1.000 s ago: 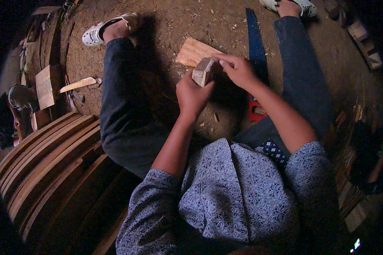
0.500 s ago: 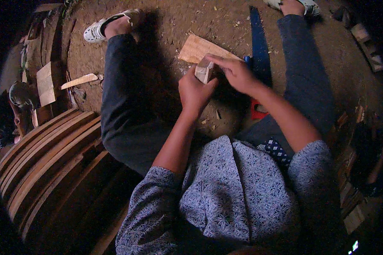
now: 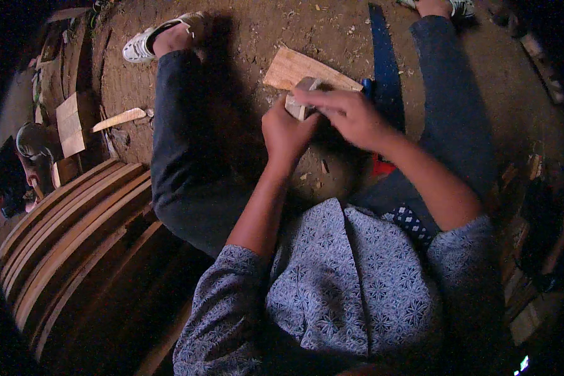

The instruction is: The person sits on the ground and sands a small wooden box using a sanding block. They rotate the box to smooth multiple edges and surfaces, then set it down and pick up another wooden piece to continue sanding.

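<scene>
Dim rm; brown dirt floor (image 3: 250,37) w/ scattered wood chips (image 3: 319,7). L hand (image 3: 287,128) clamped on a small wood block (image 3: 294,111), btwn the person's legs (image 3: 178,125), overlapping in view the near edge of a flat board (image 3: 288,66) on the floor. R hand (image 3: 356,117) laid over block's top; can't tell if gripping. Blue saw (image 3: 387,69) w/ red handle (image 3: 382,167) on floor to R; long planks (image 3: 75,219) side by side at L.

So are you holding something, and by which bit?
The left hand grips a small pale block by its near end; the right hand is over it, its grip unclear.
</scene>
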The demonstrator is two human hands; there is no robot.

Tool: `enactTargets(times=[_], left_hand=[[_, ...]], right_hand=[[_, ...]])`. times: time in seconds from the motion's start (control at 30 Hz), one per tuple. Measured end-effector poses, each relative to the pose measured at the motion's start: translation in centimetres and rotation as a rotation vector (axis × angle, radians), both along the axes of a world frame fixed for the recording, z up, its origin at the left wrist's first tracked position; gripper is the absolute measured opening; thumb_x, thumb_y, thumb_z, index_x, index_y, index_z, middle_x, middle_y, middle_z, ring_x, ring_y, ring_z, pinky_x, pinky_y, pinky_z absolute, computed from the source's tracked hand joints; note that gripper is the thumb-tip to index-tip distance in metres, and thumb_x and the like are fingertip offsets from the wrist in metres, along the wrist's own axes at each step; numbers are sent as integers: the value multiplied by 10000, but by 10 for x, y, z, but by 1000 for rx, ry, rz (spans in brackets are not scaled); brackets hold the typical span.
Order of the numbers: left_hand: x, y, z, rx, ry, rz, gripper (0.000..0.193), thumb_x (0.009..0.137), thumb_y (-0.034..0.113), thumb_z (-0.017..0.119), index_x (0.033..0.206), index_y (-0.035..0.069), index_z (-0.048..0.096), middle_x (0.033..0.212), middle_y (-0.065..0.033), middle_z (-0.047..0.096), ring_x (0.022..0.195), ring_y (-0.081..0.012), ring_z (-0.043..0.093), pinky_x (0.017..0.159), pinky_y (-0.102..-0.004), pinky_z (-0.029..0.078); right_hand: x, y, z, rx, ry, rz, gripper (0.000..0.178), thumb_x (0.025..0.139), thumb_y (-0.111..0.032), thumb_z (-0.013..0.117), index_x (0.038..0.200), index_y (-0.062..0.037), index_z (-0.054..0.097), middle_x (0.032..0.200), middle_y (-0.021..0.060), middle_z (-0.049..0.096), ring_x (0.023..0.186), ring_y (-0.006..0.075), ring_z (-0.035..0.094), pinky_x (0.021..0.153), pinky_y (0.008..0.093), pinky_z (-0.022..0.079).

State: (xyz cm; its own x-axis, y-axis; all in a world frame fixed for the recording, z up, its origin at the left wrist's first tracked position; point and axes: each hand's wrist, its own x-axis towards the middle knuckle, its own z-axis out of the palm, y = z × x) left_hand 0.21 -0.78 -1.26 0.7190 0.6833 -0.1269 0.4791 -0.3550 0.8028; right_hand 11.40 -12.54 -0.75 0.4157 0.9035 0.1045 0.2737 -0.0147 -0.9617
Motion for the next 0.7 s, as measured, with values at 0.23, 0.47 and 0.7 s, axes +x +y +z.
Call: enactTargets(times=[0.23, 0.47, 0.7], left_hand=[[1, 1, 21, 8, 78, 1, 429, 610, 214, 767, 966, 15, 633, 859, -195, 667, 834, -326, 657, 721, -376, 514], [1, -4, 25, 16, 81, 30, 428, 611, 206, 765, 974, 21, 635, 862, -190, 669, 851, -324, 657, 723, -372, 512], [4, -3, 23, 21, 111, 3, 423, 611, 214, 775, 959, 16, 638, 862, -192, 668, 844, -319, 659, 729, -376, 514]], right_hand=[[4, 4, -9, -30, -37, -46, 353, 873, -2, 446, 1197, -54, 576, 1183, 149, 600, 1106, 244, 571, 972, 315, 408], [13, 3, -27, -175, -4, -19, 367, 903, 3, 417, 1252, -32, 524, 1274, 144, 541, 1210, 207, 484, 1033, 303, 338], [16, 5, -20, -215, -54, -65, 325, 886, -37, 456, 1184, -52, 583, 1172, 153, 605, 1120, 261, 562, 976, 320, 407]])
